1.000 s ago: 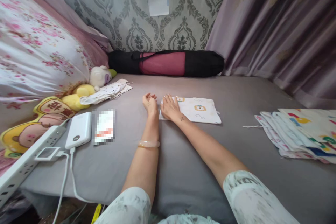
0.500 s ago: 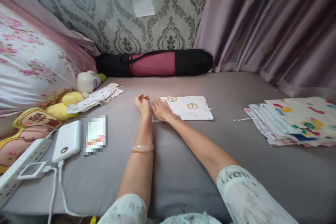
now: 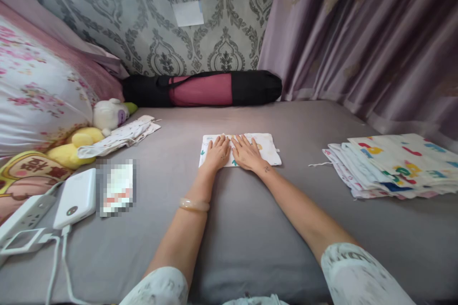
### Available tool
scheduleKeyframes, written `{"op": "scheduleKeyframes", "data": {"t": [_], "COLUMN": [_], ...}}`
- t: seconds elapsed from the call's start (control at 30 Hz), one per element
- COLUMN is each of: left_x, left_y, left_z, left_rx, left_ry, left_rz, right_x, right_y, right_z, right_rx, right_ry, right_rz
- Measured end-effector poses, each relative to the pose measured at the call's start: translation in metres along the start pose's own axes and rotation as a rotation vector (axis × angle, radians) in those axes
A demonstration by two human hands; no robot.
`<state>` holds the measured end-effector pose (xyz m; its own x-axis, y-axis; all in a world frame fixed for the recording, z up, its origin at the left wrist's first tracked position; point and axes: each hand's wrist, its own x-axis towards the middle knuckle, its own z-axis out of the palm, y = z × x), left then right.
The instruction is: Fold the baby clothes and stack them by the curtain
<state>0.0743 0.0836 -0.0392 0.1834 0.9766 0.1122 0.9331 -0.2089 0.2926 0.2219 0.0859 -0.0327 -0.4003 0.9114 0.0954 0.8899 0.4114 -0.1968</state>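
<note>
A small white cloth [image 3: 268, 153] with a printed pattern lies flat and rectangular on the grey sheet. My left hand [image 3: 217, 151] rests palm down on its left part, fingers stretched out and pointing away from me. Beside it, my right hand [image 3: 246, 152] lies flat on the middle of the cloth with its fingers spread. The hands are close together and cover part of the print. A pale bangle [image 3: 194, 205] is on my left forearm.
At right is a stack of folded printed cloths [image 3: 404, 162] with a string. Left are another cloth [image 3: 121, 137], plush toys [image 3: 109, 114], a power bank [image 3: 77, 198], a power strip [image 3: 26, 214] and cables. A black and red long bag [image 3: 202, 89] lies along the wall.
My left hand has turned from palm up and curled to flat on the cloth. My right hand has slid rightward over the cloth. The view has shifted slightly to the right.
</note>
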Motion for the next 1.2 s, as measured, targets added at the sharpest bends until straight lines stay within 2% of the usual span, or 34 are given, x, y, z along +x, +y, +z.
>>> {"op": "scheduleKeyframes", "data": {"t": [0.1,0.3,0.4,0.53,0.73,0.93,1.1,1.2], "left_x": [-0.001,-0.001,-0.002,-0.002,-0.002,-0.002,-0.002,-0.002], "left_y": [0.001,0.000,0.002,0.002,-0.003,-0.004,-0.003,-0.004], "left_z": [0.000,-0.002,-0.003,-0.002,0.002,0.002,-0.001,-0.003], "left_rx": [0.058,0.089,0.109,0.107,0.068,0.073,0.078,0.075], "left_ry": [-0.058,-0.068,-0.019,0.128,0.029,0.022,0.064,0.155], "left_rz": [-0.016,-0.015,-0.017,-0.134,-0.212,-0.212,-0.195,-0.184], "right_x": [0.000,0.002,0.002,0.000,-0.003,-0.004,-0.002,-0.001], "right_y": [0.000,0.000,0.004,0.017,0.029,0.026,0.033,0.044], "right_z": [0.004,0.004,-0.001,-0.006,-0.001,0.001,-0.007,-0.013], "right_rx": [0.010,0.022,0.044,0.007,0.003,-0.002,0.043,0.036], "right_ry": [0.005,0.001,-0.019,0.087,0.038,0.047,-0.003,0.061], "right_rz": [0.009,0.007,0.004,0.117,0.196,0.201,0.200,0.267]}}
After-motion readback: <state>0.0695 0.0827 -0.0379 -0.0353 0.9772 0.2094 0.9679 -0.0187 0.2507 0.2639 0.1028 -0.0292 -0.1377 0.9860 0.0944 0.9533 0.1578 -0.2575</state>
